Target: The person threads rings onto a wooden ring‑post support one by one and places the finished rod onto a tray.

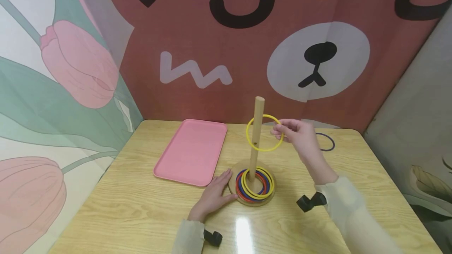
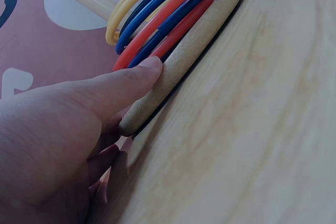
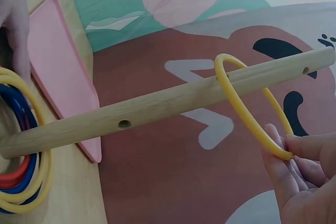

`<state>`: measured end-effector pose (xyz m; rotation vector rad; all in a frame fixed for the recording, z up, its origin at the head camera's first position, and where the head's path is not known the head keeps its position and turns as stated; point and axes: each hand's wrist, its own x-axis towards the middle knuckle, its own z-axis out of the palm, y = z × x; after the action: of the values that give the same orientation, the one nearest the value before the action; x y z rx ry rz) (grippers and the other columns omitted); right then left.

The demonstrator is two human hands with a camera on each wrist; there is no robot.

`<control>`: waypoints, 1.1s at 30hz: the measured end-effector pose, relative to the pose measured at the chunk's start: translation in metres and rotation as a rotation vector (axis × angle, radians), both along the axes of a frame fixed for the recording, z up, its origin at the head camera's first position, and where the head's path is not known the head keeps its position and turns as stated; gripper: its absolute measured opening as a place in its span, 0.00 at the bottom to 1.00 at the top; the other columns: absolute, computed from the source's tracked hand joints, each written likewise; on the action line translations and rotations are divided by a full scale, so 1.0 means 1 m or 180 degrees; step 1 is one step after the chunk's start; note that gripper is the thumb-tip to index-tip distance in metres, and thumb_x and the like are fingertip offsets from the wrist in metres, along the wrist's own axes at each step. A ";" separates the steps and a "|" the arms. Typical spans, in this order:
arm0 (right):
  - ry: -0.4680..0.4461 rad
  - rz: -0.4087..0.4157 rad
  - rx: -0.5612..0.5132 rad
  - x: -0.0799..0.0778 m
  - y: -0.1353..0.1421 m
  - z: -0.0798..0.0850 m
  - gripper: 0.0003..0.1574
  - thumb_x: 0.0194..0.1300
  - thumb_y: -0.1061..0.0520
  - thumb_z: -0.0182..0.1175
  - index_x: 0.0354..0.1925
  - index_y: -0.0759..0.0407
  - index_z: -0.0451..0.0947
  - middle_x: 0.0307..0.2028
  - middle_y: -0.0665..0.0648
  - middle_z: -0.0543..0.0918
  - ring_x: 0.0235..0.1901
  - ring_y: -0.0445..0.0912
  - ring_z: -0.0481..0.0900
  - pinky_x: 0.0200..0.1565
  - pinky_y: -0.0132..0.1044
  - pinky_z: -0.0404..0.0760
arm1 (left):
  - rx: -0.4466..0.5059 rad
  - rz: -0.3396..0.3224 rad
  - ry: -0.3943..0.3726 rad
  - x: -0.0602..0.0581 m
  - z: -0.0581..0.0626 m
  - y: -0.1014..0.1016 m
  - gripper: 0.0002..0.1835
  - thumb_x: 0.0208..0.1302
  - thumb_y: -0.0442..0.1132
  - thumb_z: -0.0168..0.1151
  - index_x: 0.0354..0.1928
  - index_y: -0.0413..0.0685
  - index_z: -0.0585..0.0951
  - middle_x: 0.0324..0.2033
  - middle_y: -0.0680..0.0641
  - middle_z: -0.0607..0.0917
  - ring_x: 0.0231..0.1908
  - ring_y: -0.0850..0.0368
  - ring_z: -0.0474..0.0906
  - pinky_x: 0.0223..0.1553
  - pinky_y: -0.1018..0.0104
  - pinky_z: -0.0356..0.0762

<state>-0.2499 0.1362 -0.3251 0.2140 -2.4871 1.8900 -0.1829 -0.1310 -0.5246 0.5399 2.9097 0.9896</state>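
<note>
A wooden post (image 1: 254, 154) rises from a round wooden base (image 1: 243, 163) on the table. Yellow, blue and red rings (image 1: 272, 186) lie stacked around its foot. Thumb and fingertips of my right hand (image 1: 300, 133) pinch another yellow ring (image 3: 244, 114) at its edge. That ring encircles the upper post, tilted, well above the stack. My left hand (image 1: 212, 196) rests against the left edge of the base, fingers fairly straight. In the left wrist view its thumb (image 2: 142, 74) presses on the base's rim beside the lowest red ring; its other fingers are partly hidden.
A pink tray (image 1: 194, 150) lies on the table left of the base. A dark blue ring (image 1: 333, 143) lies at the back right, partly hidden behind the right hand. Behind the table hangs a printed bear curtain (image 1: 197, 101).
</note>
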 end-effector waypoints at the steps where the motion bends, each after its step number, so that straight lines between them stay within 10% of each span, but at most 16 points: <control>1: -0.0022 -0.0004 0.0018 0.000 0.000 -0.002 0.23 0.69 0.52 0.58 0.54 0.68 0.76 0.43 0.58 0.87 0.35 0.32 0.85 0.44 0.31 0.87 | -0.0005 -0.0001 -0.0001 0.000 0.000 0.000 0.46 0.61 0.61 0.61 0.74 0.46 0.58 0.75 0.46 0.58 0.74 0.48 0.54 0.76 0.47 0.50; 33: -0.0507 0.0160 0.0081 0.013 0.002 -0.095 0.20 0.69 0.62 0.57 0.53 0.75 0.75 0.42 0.66 0.87 0.34 0.37 0.86 0.43 0.39 0.88 | -0.0048 -0.0022 0.0044 0.000 0.001 0.001 0.46 0.61 0.59 0.62 0.74 0.44 0.58 0.75 0.45 0.58 0.74 0.47 0.54 0.75 0.46 0.50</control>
<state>-0.2368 0.1378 -0.4203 0.1324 -2.6319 1.9691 -0.1832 -0.1299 -0.5233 0.5581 2.9228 0.9663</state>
